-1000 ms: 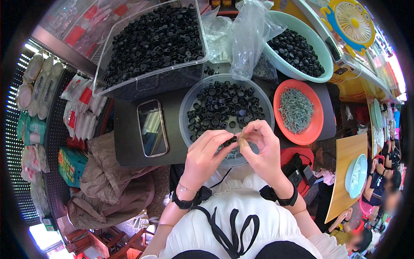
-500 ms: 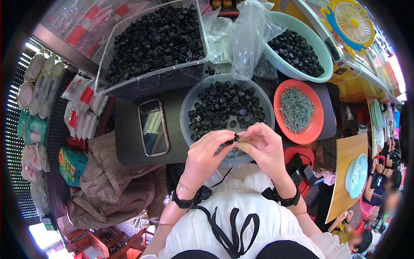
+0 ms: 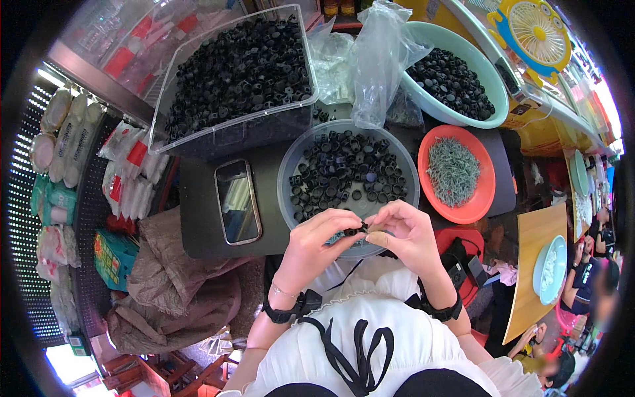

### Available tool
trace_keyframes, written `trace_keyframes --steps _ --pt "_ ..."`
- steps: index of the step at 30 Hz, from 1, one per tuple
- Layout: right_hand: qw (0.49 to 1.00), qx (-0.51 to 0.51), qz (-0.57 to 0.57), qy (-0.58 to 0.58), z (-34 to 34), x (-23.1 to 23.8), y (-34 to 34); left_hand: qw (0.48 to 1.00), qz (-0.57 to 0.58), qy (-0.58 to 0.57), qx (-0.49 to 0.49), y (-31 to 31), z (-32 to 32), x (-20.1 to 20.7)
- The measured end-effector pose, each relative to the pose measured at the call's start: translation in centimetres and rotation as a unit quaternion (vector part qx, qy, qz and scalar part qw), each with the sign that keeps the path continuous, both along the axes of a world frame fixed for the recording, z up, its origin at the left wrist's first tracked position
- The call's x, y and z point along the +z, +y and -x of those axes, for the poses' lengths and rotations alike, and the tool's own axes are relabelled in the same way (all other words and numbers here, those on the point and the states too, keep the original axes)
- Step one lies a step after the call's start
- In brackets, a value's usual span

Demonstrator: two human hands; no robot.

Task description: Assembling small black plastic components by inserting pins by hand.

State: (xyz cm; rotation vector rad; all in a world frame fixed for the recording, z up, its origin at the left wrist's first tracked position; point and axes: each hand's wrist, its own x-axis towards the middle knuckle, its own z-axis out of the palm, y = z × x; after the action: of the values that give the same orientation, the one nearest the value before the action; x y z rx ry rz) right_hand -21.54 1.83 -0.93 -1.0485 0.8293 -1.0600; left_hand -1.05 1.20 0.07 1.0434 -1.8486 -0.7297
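My left hand is closed, pinching a small black plastic ring-like part between thumb and fingertips. My right hand meets it there, its thumb and forefinger pressed together beside the part; what they hold, if anything, is too small to make out. A tan covering wraps the right thumb. Both hands are over the near rim of a clear round tub, which contains many similar black parts. Grey-green screws fill an orange-red bowl to its right.
A large clear bin heaped with black parts stands far left. Behind the tub are a plastic bag and a light-green basin of black parts. A phone lies on the black table. Other people sit far right.
Both hands have drawn slightly nearer to me, still together around the black part. The fingertips have shifted a little. The whole view has also tilted slightly.
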Motion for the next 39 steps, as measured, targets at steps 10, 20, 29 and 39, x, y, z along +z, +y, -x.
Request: trace_keyframes --steps 10,20,29,39 --pt "0.999 -0.013 -0.019 -0.046 2.6 -0.9 -0.3 1.0 -0.019 0.011 -0.016 -0.5 2.9 0.3" --pt "0.998 -0.051 -0.006 -0.041 5.9 -1.2 0.0 1.0 0.006 0.0 -0.008 -2.0 5.8 1.2" --pt "0.986 -0.129 0.072 -0.072 6.9 -0.2 -0.2 0.998 -0.015 0.063 -0.027 -3.1 8.4 0.7" --pt "0.958 -0.237 0.163 0.002 7.4 1.1 -0.5 0.994 -0.065 0.057 -0.073 -3.4 9.9 1.7"
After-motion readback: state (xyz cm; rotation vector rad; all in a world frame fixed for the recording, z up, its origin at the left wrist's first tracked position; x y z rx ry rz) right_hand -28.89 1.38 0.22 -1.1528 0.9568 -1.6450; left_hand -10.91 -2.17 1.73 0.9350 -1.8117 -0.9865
